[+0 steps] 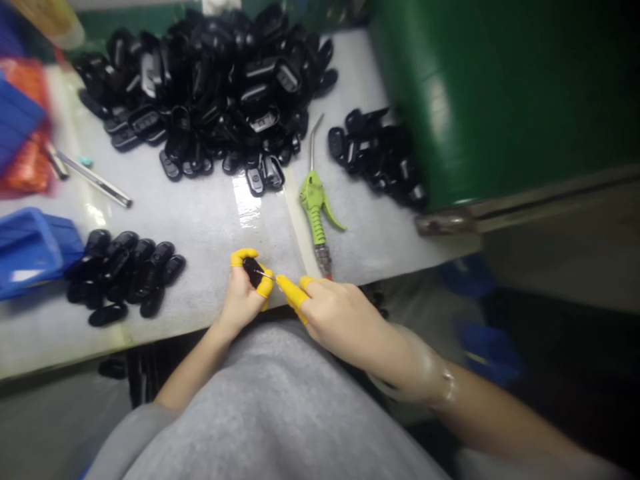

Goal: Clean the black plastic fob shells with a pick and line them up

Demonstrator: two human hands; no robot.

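Observation:
My left hand (242, 293), with yellow finger cots on its fingertips, is closed around a small black oval plastic shell (253, 272) near the table's front edge. My right hand (330, 312), also in yellow finger cots, pinches a thin metal tool (267, 275). Its slim tip reaches to the shell's face; whether it touches is too small to tell, and the rest of the tool is hidden in my fingers. Just beyond my right hand lies a green air blow gun (313, 203), its nozzle pointing away from me.
A large heap of black shells (210, 87) covers the back of the table (200, 213). Smaller groups lie at the right (375, 157) and left (125, 270). A blue bin (30, 250) and a utility knife (95, 179) are at left. A green surface (500, 100) rises at right.

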